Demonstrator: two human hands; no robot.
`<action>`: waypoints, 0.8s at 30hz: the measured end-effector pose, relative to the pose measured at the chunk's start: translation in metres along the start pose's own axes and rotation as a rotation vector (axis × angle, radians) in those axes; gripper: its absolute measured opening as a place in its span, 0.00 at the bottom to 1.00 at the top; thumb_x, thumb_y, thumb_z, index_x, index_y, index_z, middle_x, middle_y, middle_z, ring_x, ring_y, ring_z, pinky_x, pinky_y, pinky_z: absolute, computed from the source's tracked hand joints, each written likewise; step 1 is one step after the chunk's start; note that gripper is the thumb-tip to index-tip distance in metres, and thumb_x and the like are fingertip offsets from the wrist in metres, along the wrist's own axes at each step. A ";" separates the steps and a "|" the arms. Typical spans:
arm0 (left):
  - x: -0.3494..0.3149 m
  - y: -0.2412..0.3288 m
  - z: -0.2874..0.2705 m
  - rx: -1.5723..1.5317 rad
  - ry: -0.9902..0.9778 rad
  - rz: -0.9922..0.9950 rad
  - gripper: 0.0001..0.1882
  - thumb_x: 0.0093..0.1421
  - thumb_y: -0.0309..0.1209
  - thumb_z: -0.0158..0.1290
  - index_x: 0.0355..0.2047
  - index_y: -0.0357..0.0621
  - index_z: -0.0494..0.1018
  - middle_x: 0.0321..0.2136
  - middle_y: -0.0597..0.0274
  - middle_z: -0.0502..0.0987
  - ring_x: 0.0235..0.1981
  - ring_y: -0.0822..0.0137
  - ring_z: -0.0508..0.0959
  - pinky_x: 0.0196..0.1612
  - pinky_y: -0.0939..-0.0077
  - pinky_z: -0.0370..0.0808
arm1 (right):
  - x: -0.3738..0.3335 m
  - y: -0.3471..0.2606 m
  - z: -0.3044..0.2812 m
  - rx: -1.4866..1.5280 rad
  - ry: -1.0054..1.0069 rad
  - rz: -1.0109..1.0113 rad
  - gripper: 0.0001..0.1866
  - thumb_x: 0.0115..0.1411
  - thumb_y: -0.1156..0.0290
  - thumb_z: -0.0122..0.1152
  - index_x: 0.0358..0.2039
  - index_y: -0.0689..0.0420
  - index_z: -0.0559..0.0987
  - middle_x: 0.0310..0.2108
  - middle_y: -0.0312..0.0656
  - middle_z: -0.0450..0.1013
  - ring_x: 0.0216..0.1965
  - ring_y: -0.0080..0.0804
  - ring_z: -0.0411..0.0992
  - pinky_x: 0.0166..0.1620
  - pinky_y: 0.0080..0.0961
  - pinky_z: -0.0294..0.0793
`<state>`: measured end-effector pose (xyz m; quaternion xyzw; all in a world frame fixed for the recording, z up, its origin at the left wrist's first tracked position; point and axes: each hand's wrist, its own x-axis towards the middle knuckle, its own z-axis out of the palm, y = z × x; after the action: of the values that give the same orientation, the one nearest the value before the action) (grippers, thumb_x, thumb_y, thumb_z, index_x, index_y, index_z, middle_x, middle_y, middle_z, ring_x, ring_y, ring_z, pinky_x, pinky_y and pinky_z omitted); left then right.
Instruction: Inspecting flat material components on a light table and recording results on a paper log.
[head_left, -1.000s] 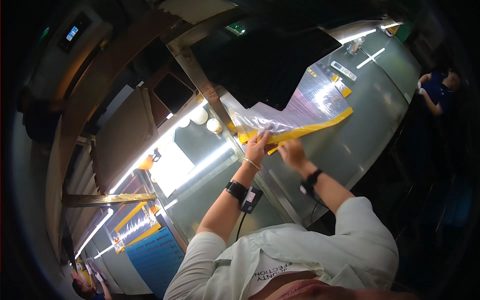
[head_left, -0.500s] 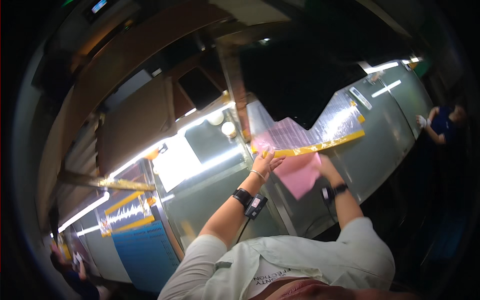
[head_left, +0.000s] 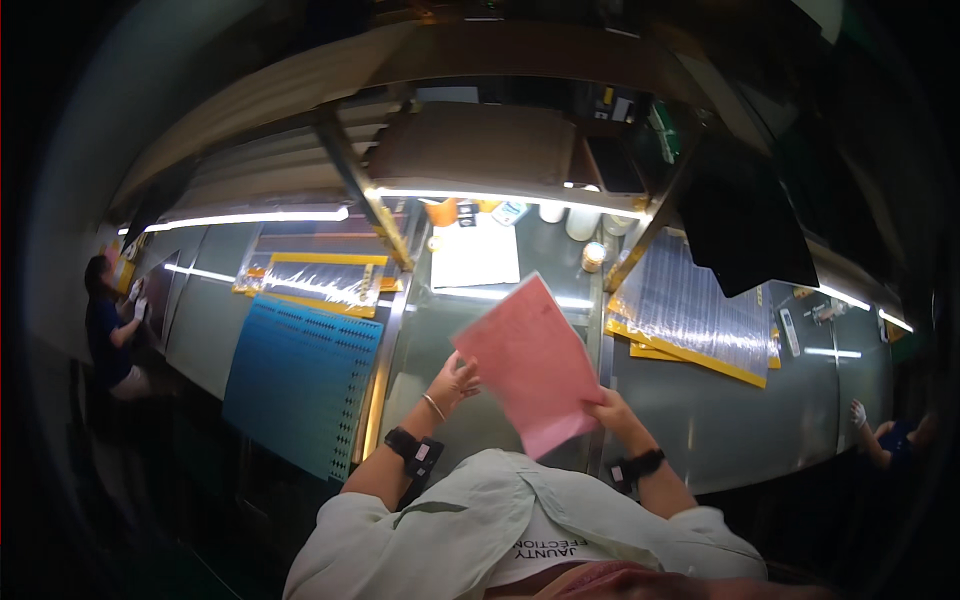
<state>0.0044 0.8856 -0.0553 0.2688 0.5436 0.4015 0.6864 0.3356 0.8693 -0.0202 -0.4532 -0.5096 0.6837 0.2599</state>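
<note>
A pink sheet (head_left: 530,355), slightly bent, is held up in front of me above the green-grey worktable (head_left: 440,340). My right hand (head_left: 610,410) pinches it at its lower right edge, the fingers partly behind it. My left hand (head_left: 455,380) is at the sheet's left edge with its fingers apart; whether the fingertips touch the sheet is hard to see. To the right lie clear striped panels (head_left: 690,305) with yellow borders, and beyond the sheet rests a white paper (head_left: 475,255) under bright light.
A blue perforated sheet (head_left: 300,380) and another yellow-bordered panel (head_left: 325,280) lie to the left. Bottles (head_left: 582,222) and a small jar (head_left: 594,257) stand at the back, below a lit shelf. A dark monitor-like panel (head_left: 745,235) hangs at right. Co-workers (head_left: 115,325) are at both sides.
The pink sheet has come away from the yellow-bordered panel on the right and is now in front of me. My left hand has left that panel. The view has swung round.
</note>
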 end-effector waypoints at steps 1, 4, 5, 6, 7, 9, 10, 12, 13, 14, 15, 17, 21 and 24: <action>-0.012 -0.004 -0.009 0.037 0.104 0.007 0.32 0.53 0.50 0.55 0.50 0.38 0.65 0.41 0.60 0.72 0.33 0.68 0.75 0.36 0.68 0.76 | 0.019 -0.004 0.010 -0.099 -0.087 0.022 0.15 0.56 0.70 0.57 0.43 0.61 0.74 0.38 0.33 0.73 0.37 0.20 0.67 0.42 0.21 0.67; -0.023 -0.045 -0.070 -0.020 0.331 -0.025 0.24 0.54 0.43 0.56 0.43 0.36 0.71 0.32 0.59 0.75 0.26 0.68 0.75 0.25 0.74 0.76 | 0.084 -0.063 0.043 -0.787 -0.215 -0.209 0.17 0.52 0.65 0.61 0.40 0.59 0.75 0.37 0.43 0.74 0.37 0.34 0.71 0.43 0.28 0.68; -0.026 -0.056 -0.089 0.025 0.387 0.005 0.18 0.55 0.35 0.55 0.41 0.34 0.72 0.31 0.56 0.77 0.30 0.63 0.78 0.36 0.71 0.76 | 0.106 -0.093 0.047 -0.983 -0.048 -0.338 0.18 0.51 0.62 0.63 0.38 0.60 0.75 0.37 0.46 0.73 0.38 0.40 0.71 0.43 0.32 0.68; -0.048 -0.002 -0.052 0.419 0.456 -0.051 0.19 0.53 0.35 0.56 0.39 0.32 0.73 0.33 0.52 0.77 0.33 0.63 0.78 0.37 0.71 0.75 | 0.126 -0.117 0.027 -0.994 0.298 -0.889 0.24 0.47 0.57 0.66 0.40 0.58 0.74 0.40 0.48 0.71 0.42 0.48 0.68 0.44 0.36 0.68; -0.050 -0.030 -0.079 0.501 0.553 0.056 0.20 0.52 0.35 0.56 0.39 0.31 0.73 0.34 0.50 0.77 0.33 0.62 0.78 0.37 0.71 0.74 | 0.156 -0.142 0.028 -1.131 0.474 -0.829 0.32 0.42 0.55 0.69 0.47 0.55 0.70 0.45 0.47 0.68 0.48 0.48 0.65 0.47 0.39 0.66; -0.048 -0.082 -0.122 0.558 0.673 0.148 0.20 0.51 0.36 0.57 0.38 0.30 0.72 0.34 0.49 0.77 0.33 0.62 0.78 0.37 0.71 0.74 | 0.185 -0.230 0.056 -1.300 0.518 -1.101 0.44 0.38 0.53 0.71 0.55 0.51 0.63 0.51 0.47 0.62 0.56 0.46 0.57 0.55 0.42 0.57; -0.048 -0.091 -0.128 0.590 0.606 0.056 0.20 0.51 0.37 0.55 0.38 0.31 0.73 0.37 0.46 0.76 0.38 0.58 0.77 0.41 0.69 0.72 | 0.202 -0.245 0.052 -1.362 0.553 -1.104 0.47 0.36 0.54 0.73 0.57 0.51 0.62 0.53 0.47 0.60 0.58 0.45 0.55 0.57 0.43 0.55; -0.049 -0.088 -0.125 0.625 0.526 -0.032 0.20 0.50 0.38 0.54 0.38 0.32 0.74 0.40 0.43 0.75 0.43 0.54 0.76 0.45 0.67 0.70 | 0.242 -0.256 0.027 -1.391 0.534 -1.061 0.41 0.40 0.61 0.71 0.56 0.48 0.63 0.54 0.45 0.60 0.57 0.44 0.56 0.56 0.41 0.58; -0.054 -0.071 -0.108 0.667 0.523 -0.099 0.21 0.50 0.39 0.54 0.38 0.32 0.74 0.39 0.43 0.75 0.43 0.53 0.75 0.45 0.67 0.70 | 0.258 -0.254 0.005 -1.499 0.532 -1.088 0.33 0.45 0.65 0.68 0.53 0.47 0.67 0.53 0.45 0.63 0.54 0.42 0.60 0.54 0.38 0.61; -0.060 -0.061 -0.101 0.705 0.531 -0.169 0.22 0.49 0.39 0.54 0.38 0.32 0.74 0.39 0.42 0.75 0.43 0.53 0.75 0.45 0.66 0.70 | 0.270 -0.254 -0.008 -1.600 0.517 -1.122 0.26 0.49 0.69 0.64 0.51 0.47 0.70 0.51 0.45 0.66 0.52 0.41 0.64 0.52 0.35 0.65; -0.052 -0.094 -0.125 0.510 0.501 -0.120 0.22 0.49 0.41 0.54 0.38 0.33 0.74 0.38 0.42 0.75 0.42 0.51 0.75 0.44 0.65 0.71 | 0.281 -0.261 -0.001 -1.589 0.495 -1.150 0.26 0.49 0.69 0.64 0.51 0.47 0.70 0.51 0.45 0.66 0.52 0.41 0.64 0.52 0.35 0.65; -0.043 -0.088 -0.118 0.612 0.500 -0.125 0.19 0.50 0.37 0.55 0.36 0.33 0.75 0.32 0.46 0.77 0.30 0.57 0.77 0.33 0.68 0.72 | 0.281 -0.261 -0.021 -1.241 0.402 -1.051 0.14 0.54 0.75 0.55 0.42 0.47 0.77 0.40 0.46 0.74 0.42 0.40 0.72 0.44 0.32 0.71; -0.050 -0.089 -0.125 0.660 0.492 -0.233 0.21 0.48 0.40 0.55 0.36 0.35 0.75 0.37 0.41 0.75 0.40 0.48 0.76 0.42 0.63 0.72 | 0.213 -0.279 0.041 -1.612 0.444 -0.901 0.11 0.50 0.77 0.53 0.33 0.52 0.78 0.27 0.46 0.76 0.30 0.43 0.75 0.34 0.36 0.72; -0.047 -0.096 -0.129 0.595 0.491 -0.155 0.21 0.48 0.39 0.55 0.36 0.33 0.75 0.36 0.41 0.76 0.40 0.48 0.76 0.43 0.63 0.72 | 0.134 -0.240 0.093 -1.812 0.408 -0.874 0.09 0.49 0.74 0.51 0.33 0.56 0.74 0.17 0.44 0.72 0.22 0.41 0.73 0.26 0.37 0.71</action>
<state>-0.0989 0.7855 -0.1421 0.3103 0.8029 0.2258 0.4561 0.1669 1.0183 0.1622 -0.3615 -0.9011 -0.2025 0.1281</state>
